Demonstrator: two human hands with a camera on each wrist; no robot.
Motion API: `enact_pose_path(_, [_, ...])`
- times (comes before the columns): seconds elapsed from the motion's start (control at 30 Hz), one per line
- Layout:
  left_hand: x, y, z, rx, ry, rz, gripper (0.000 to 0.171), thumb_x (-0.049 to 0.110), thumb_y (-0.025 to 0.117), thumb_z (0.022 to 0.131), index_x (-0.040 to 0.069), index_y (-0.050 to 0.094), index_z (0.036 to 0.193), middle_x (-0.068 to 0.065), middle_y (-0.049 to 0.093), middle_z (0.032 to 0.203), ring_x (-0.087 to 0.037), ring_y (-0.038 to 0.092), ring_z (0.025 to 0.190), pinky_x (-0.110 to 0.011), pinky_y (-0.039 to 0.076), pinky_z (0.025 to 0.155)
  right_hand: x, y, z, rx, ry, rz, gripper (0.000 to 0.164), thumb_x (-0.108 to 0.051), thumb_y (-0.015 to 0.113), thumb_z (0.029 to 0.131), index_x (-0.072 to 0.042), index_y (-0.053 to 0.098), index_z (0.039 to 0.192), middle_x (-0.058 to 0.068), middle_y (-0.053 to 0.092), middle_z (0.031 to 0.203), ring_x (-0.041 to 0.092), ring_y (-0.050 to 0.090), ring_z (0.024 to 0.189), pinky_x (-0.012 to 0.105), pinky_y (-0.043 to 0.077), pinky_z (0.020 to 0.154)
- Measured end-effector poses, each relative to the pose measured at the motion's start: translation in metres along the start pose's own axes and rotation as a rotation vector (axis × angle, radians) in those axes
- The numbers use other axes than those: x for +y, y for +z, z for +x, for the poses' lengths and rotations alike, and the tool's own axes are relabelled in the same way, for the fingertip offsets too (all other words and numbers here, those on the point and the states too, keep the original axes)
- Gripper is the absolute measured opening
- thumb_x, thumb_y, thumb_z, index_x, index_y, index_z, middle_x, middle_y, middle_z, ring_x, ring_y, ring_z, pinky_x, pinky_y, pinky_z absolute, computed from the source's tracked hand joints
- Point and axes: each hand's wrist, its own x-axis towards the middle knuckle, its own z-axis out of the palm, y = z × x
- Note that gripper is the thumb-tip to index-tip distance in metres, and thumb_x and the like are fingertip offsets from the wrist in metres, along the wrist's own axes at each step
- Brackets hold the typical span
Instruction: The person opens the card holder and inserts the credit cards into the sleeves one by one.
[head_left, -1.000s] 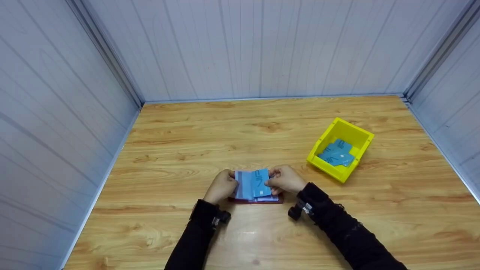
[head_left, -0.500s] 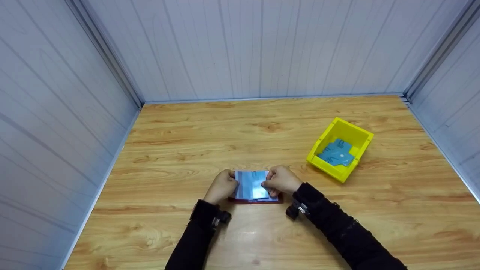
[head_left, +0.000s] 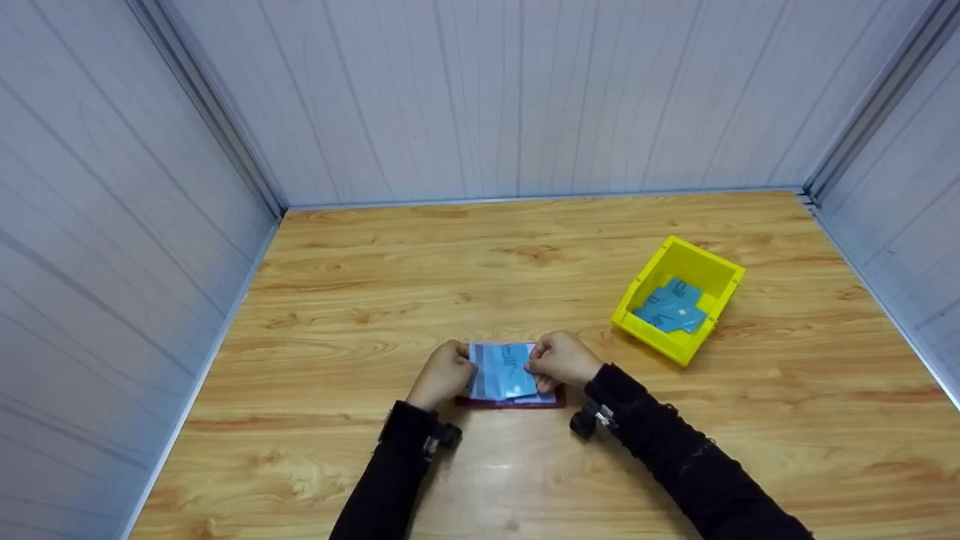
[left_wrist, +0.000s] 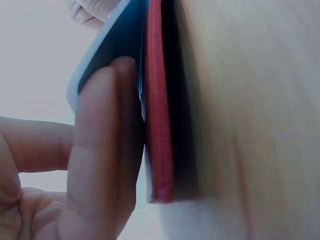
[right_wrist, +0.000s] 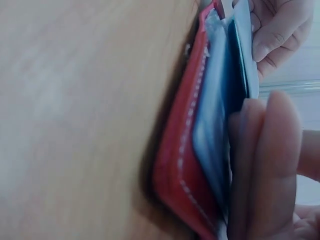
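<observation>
A red card holder (head_left: 551, 406) with white stitching and clear plastic sleeves lies spread on the wooden table in front of me. My left hand (head_left: 441, 376) pinches the left edge of a raised clear sleeve (head_left: 486, 373); in the left wrist view its fingers (left_wrist: 100, 150) lie behind that sleeve, over the red cover (left_wrist: 161, 130). My right hand (head_left: 564, 361) pinches the right edge of a blue card (head_left: 517, 369) with dark lettering, lying at the sleeve. How deep the card sits in it I cannot tell. In the right wrist view, fingers (right_wrist: 272, 165) hide the card's near edge.
A yellow bin (head_left: 679, 262) stands to the right, beyond my right hand, with several blue cards (head_left: 675, 306) inside. Pale panel walls (head_left: 480, 97) enclose the table (head_left: 420, 262) at the back and both sides.
My right hand has moved slightly left with the blue card, which now lies flatter and further over the sleeve. The left hand stays in place, pinching the sleeve.
</observation>
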Motion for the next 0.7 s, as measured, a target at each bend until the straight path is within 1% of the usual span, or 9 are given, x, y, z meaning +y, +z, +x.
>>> enact_pose_path(0.07, [-0.0004,0.0002,0.0001,0.002,0.004,-0.001,0.028,-0.005,0.043,0.086,-0.011,0.051,0.112,-0.006,0.053,0.084,-0.013,0.054,0.066,-0.023,0.048,0.056,0.0005,-0.0010,0.0006,-0.006,0.018,0.009,0.008,-0.004,0.066,0.089,0.003,0.062,0.087,0.002,0.061,0.062,0.006,0.059,0.048,0.020,0.052,0.048])
enact_pose_path(0.17, [-0.0007,0.0005,0.0002,0.006,-0.004,-0.007,0.029,-0.005,0.042,0.086,-0.011,0.052,0.112,-0.008,0.055,0.087,-0.014,0.055,0.066,-0.024,0.050,0.057,0.0016,-0.0029,0.0015,-0.025,0.029,0.018,0.009,-0.003,0.064,0.090,0.005,0.064,0.087,0.002,0.061,0.062,0.006,0.059,0.049,0.020,0.053,0.049])
enact_pose_path(0.3, [-0.0005,0.0008,0.0004,0.014,-0.007,0.007,0.029,-0.005,0.043,0.086,-0.011,0.052,0.112,-0.011,0.057,0.090,-0.016,0.056,0.069,-0.026,0.052,0.059,0.0021,-0.0049,0.0013,-0.048,0.040,0.022,0.011,-0.003,0.061,0.092,0.005,0.066,0.086,0.001,0.061,0.061,0.006,0.060,0.050,0.020,0.054,0.052])
enact_pose_path(0.5, [-0.0004,0.0015,0.0007,0.029,0.017,0.033,0.028,-0.005,0.044,0.084,-0.011,0.053,0.110,-0.007,0.053,0.085,-0.015,0.052,0.070,-0.023,0.047,0.059,0.0016,-0.0029,0.0007,-0.039,0.026,0.044,0.011,-0.003,0.061,0.092,0.005,0.065,0.085,0.002,0.063,0.062,0.007,0.061,0.051,0.021,0.055,0.052])
enact_pose_path(0.57, [-0.0004,0.0019,0.0007,0.026,0.021,0.020,0.028,-0.006,0.044,0.084,-0.011,0.052,0.110,-0.005,0.051,0.082,-0.014,0.050,0.068,-0.023,0.045,0.058,0.0013,-0.0008,0.0007,-0.028,0.023,0.051,0.009,-0.003,0.062,0.091,0.004,0.064,0.086,0.003,0.063,0.062,0.007,0.061,0.050,0.021,0.054,0.050])
enact_pose_path(0.7, [-0.0007,0.0029,0.0001,0.004,0.017,-0.046,0.026,-0.006,0.042,0.086,-0.010,0.049,0.111,-0.003,0.048,0.078,-0.013,0.051,0.064,-0.022,0.049,0.056,0.0003,0.0043,0.0009,-0.009,0.011,0.048,0.008,-0.003,0.063,0.090,0.004,0.063,0.085,0.003,0.063,0.061,0.006,0.060,0.048,0.020,0.052,0.048])
